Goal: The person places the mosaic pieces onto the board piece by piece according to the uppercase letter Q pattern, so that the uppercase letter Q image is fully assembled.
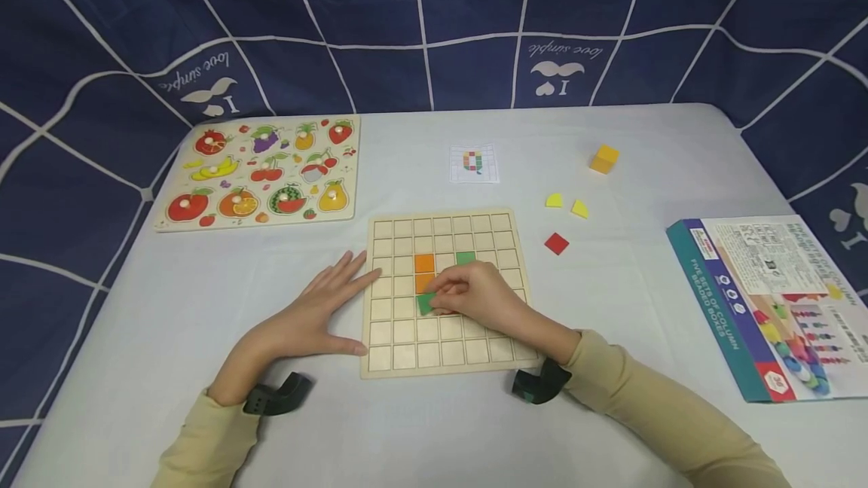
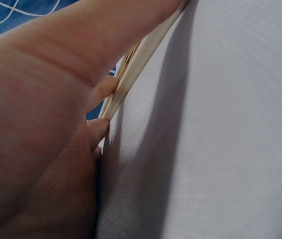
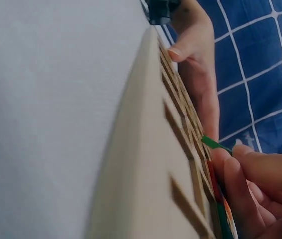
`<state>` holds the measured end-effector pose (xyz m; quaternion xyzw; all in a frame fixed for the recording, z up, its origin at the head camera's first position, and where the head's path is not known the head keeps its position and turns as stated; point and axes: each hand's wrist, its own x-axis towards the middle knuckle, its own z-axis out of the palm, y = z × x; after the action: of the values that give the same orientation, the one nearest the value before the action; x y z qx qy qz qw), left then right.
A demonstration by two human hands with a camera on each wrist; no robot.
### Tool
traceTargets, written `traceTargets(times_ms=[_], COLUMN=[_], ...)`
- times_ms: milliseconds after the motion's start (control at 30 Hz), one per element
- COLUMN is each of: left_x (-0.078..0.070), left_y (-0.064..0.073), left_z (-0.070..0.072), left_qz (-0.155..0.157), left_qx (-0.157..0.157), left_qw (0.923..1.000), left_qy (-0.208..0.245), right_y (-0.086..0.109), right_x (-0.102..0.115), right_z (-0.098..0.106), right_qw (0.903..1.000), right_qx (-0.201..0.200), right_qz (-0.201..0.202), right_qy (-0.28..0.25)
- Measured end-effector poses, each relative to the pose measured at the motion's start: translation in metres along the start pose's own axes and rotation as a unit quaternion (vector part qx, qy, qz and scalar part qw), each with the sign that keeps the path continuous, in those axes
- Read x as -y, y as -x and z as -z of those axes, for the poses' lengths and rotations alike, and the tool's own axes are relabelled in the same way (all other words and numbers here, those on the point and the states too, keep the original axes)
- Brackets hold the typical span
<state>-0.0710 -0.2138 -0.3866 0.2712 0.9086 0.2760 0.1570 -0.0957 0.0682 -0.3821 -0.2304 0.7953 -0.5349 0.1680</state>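
My right hand (image 1: 478, 296) is over the middle of a wooden grid board (image 1: 404, 352), pinching a green tile (image 1: 425, 303) just below two orange tiles (image 1: 424, 263). In the right wrist view the green tile (image 3: 214, 144) is tilted between thumb and fingertips, one edge at the board. Another green tile (image 1: 466, 257) lies in the grid above the hand; red shows on the board near the fingers, partly hidden. My left hand (image 1: 308, 315) lies with fingers spread against the board's left edge. In the left wrist view its fingertips (image 2: 98, 130) touch that edge.
Right of the board lie a red tile (image 1: 557, 244), two yellow pieces (image 1: 554, 200) and an orange-yellow block (image 1: 604, 159). A printed pattern card (image 1: 474, 173) lies behind it. A fruit puzzle board (image 1: 256, 173) is at the back left, a box (image 1: 766, 322) at the right.
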Motion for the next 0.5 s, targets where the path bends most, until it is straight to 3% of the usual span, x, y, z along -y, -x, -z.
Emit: traceTargets(times_ms=[233, 500], left_x=[0.0, -0.0007], left_y=[-0.0002, -0.0001], left_z=[0.0004, 0.0008], left_qz=[0.006, 0.008], left_qx=[0.003, 0.004], left_qw=[1.0, 1.0], left_qy=[-0.002, 0.0], right_y=[0.0011, 0.0047], right_x=[0.0015, 0.0015], right_z=[-0.0061, -0.0048], right_qw=[0.9999, 0.9936], right_qx=[-0.011, -0.017], right_qz=[0.011, 0.059], right_qy=[0.001, 0.095])
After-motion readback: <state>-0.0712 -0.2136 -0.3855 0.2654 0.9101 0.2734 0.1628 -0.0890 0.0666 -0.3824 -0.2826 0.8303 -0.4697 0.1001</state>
